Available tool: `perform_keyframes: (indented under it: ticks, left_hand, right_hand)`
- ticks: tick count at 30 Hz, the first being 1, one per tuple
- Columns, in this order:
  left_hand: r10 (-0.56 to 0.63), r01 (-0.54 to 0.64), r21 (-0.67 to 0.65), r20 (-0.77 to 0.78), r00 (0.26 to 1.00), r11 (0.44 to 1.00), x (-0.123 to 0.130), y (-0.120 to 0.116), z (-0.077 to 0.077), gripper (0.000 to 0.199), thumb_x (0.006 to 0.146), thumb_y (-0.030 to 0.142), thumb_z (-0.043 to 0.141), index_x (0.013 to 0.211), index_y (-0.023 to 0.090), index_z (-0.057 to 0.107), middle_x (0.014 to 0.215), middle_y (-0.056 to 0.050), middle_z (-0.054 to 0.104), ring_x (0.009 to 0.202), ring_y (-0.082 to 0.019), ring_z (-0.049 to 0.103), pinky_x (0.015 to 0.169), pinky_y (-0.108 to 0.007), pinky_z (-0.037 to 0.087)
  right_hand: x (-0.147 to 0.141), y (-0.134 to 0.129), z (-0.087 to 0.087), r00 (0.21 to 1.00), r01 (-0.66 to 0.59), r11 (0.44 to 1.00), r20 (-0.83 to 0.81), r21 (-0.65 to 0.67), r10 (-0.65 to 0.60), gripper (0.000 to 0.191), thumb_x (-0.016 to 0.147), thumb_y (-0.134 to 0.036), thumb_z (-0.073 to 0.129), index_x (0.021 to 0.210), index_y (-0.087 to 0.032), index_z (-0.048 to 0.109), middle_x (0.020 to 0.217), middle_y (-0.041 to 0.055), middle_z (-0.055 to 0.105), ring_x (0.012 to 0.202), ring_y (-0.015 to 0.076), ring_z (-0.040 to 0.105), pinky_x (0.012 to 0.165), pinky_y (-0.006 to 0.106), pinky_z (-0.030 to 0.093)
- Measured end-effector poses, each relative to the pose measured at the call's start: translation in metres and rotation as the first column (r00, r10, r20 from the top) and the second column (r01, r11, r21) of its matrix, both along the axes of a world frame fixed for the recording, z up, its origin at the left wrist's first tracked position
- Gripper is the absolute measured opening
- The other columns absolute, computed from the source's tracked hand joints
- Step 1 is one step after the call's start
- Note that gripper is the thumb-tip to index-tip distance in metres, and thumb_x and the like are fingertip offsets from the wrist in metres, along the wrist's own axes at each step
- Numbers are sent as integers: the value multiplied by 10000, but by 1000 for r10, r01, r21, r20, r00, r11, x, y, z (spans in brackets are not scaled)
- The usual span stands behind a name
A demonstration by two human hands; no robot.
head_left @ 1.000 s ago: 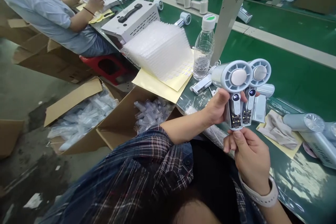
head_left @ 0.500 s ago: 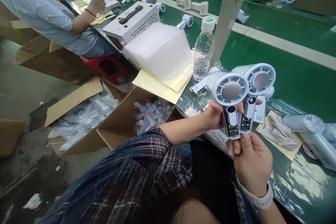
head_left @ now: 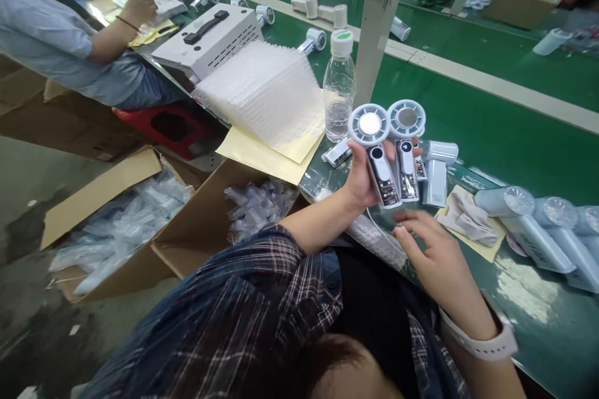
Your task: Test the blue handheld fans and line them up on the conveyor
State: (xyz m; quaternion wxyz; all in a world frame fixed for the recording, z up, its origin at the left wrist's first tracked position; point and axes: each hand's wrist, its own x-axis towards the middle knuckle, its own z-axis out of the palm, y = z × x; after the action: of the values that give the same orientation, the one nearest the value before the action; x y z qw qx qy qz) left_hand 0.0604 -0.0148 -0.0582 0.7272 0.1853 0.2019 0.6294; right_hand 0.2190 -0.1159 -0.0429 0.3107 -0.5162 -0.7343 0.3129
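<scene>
Two pale blue handheld fans are gripped by my left hand (head_left: 361, 179), side by side and upright. The nearer handheld fan (head_left: 384, 182) and the second handheld fan (head_left: 406, 168) both have a round ribbed head with a metal disc, and circuit boards show in their handles. A digit glows on the second one's small round display. Just below the handles, my right hand (head_left: 433, 248) is apart from both, fingers spread and holding nothing. Behind them lie more fans, one a pale blue fan (head_left: 437, 177) face down on the green bench (head_left: 543, 336).
A water bottle (head_left: 339, 90), a stack of bubble wrap sheets (head_left: 266, 90) and a white box with a handle (head_left: 210, 40) stand on the bench. A grey cloth (head_left: 470, 219) and several fans lie right. Open cartons (head_left: 187, 249) are at left, near a seated co-worker (head_left: 56, 43).
My right hand has let go of the fan handles and drawn back, opening. My left hand keeps both fans, now tilted more upright and a little farther away. The view has shifted right.
</scene>
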Motion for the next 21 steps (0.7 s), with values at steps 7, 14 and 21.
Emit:
perform_keyframes:
  ticks: [7,14,21]
  left_hand:
    - [-76,81,48,-86,993,996,10,-15,-1,961,583,1157,485,760,213,466,1365,-167,701,1463,-413,586,1094,-575,592]
    - [-52,82,205,-149,987,975,12,-19,1,988,402,1165,584,643,216,449,1188,-131,749,1330,-376,673,963,-438,653]
    - [-238,279,218,-199,951,935,8,-24,-15,1025,289,1179,579,621,210,542,1022,-175,778,1077,-390,772,799,-431,642]
  right_hand:
    - [15,-5,-9,979,124,974,-138,-190,-152,470,1008,-604,636,736,-233,735,668,37,722,661,208,660,637,312,483]
    - [-3,-13,-21,865,69,959,-462,-275,-195,495,1047,-536,673,670,-222,613,623,7,612,626,170,596,660,311,468]
    - [15,-8,-5,945,246,953,-176,-179,-277,541,975,-740,645,899,-227,799,826,94,785,812,287,745,754,406,582]
